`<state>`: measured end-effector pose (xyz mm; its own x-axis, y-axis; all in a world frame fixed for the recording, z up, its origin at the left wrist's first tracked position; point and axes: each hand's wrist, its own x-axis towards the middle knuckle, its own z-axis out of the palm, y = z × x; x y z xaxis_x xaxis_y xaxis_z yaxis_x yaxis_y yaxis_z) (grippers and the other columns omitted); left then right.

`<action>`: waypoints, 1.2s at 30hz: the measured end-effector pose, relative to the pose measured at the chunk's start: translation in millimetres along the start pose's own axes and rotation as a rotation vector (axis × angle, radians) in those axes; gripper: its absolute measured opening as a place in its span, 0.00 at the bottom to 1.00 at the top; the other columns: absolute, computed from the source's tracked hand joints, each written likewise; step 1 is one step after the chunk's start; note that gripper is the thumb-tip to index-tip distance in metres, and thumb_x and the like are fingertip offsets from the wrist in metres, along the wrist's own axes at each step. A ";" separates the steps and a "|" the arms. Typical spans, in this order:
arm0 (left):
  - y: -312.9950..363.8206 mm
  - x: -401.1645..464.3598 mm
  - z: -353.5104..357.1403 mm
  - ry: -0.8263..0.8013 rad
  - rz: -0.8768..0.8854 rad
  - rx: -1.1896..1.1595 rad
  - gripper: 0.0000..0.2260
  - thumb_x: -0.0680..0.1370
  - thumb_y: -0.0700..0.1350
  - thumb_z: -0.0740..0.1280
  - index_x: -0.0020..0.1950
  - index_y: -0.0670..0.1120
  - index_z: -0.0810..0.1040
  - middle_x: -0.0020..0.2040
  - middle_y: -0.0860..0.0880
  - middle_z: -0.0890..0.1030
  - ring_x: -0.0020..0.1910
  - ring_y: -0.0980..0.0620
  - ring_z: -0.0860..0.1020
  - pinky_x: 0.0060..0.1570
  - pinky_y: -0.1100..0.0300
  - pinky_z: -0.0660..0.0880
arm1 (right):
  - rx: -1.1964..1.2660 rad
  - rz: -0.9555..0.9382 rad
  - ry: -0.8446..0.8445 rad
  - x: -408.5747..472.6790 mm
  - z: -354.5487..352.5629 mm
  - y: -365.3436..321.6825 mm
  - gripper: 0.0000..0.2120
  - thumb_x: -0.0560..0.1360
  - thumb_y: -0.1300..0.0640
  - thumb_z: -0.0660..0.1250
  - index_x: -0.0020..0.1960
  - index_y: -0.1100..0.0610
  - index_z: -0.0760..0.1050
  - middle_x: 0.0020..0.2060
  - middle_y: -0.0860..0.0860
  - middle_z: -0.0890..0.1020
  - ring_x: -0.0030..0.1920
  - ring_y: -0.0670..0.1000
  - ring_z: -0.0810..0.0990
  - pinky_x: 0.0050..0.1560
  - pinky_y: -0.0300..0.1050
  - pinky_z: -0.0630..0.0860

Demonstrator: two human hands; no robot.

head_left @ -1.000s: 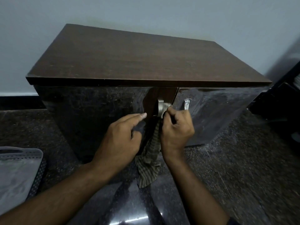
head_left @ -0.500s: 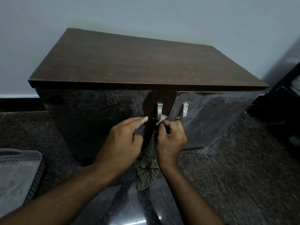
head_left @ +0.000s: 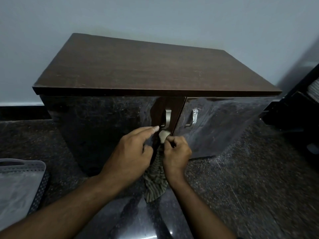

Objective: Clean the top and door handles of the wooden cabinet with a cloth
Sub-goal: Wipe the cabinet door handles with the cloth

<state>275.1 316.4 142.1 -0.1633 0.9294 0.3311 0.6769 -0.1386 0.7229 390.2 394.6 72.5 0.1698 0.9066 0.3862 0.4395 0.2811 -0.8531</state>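
Since before, the right hand (head_left: 176, 153) slid down, pinching the cloth (head_left: 156, 183) below the left door handle (head_left: 167, 118). Left hand (head_left: 131, 152) fingers are straight. That upright handle lies just above; the other handle (head_left: 192, 118) is right.

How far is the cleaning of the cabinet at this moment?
Done: I cannot tell; the cabinet top looks bare, with no wiping visible. In hand: the right hand pinches the cloth at the lower end of the left door handle, while the left hand rests fingers on the door. Left: probably the right door handle.
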 end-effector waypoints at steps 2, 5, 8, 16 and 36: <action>2.3 -0.3 0.6 -0.029 0.017 -0.008 0.24 0.75 0.34 0.63 0.71 0.49 0.74 0.67 0.57 0.74 0.62 0.74 0.68 0.59 0.82 0.60 | 0.077 0.110 -0.020 3.4 -6.8 2.7 0.08 0.73 0.67 0.73 0.40 0.56 0.83 0.39 0.52 0.82 0.38 0.48 0.82 0.39 0.32 0.75; 6.3 -2.3 3.3 -0.065 -0.002 -0.022 0.25 0.76 0.35 0.63 0.72 0.50 0.72 0.67 0.60 0.72 0.62 0.75 0.67 0.60 0.81 0.61 | 0.197 0.125 0.004 18.4 -28.8 -8.4 0.09 0.74 0.64 0.74 0.42 0.51 0.82 0.41 0.50 0.85 0.39 0.43 0.83 0.39 0.32 0.77; 16.9 -3.0 11.3 -0.100 -0.109 -0.096 0.26 0.78 0.39 0.65 0.74 0.54 0.68 0.67 0.59 0.73 0.63 0.68 0.71 0.58 0.76 0.68 | 0.287 0.050 -0.161 21.5 -54.3 -25.5 0.06 0.75 0.64 0.72 0.47 0.54 0.83 0.40 0.46 0.85 0.42 0.44 0.84 0.43 0.37 0.80; 56.2 20.9 43.6 0.012 -0.316 -0.300 0.06 0.77 0.42 0.70 0.48 0.53 0.84 0.35 0.55 0.84 0.33 0.59 0.82 0.37 0.60 0.81 | 0.435 -0.003 -0.231 29.8 -97.2 -23.4 0.11 0.74 0.73 0.69 0.46 0.57 0.82 0.45 0.55 0.83 0.47 0.56 0.83 0.49 0.53 0.80; 87.9 60.3 22.9 0.083 0.077 0.225 0.14 0.76 0.42 0.68 0.61 0.48 0.82 0.57 0.52 0.84 0.56 0.60 0.80 0.61 0.66 0.73 | 0.362 -0.121 0.262 69.7 -66.6 -52.6 0.06 0.71 0.66 0.76 0.44 0.58 0.82 0.44 0.49 0.81 0.44 0.42 0.81 0.44 0.27 0.76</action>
<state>341.1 368.1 211.7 -0.1571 0.8864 0.4355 0.8307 -0.1200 0.5437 437.6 422.1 167.6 0.3739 0.7635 0.5266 0.1419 0.5140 -0.8460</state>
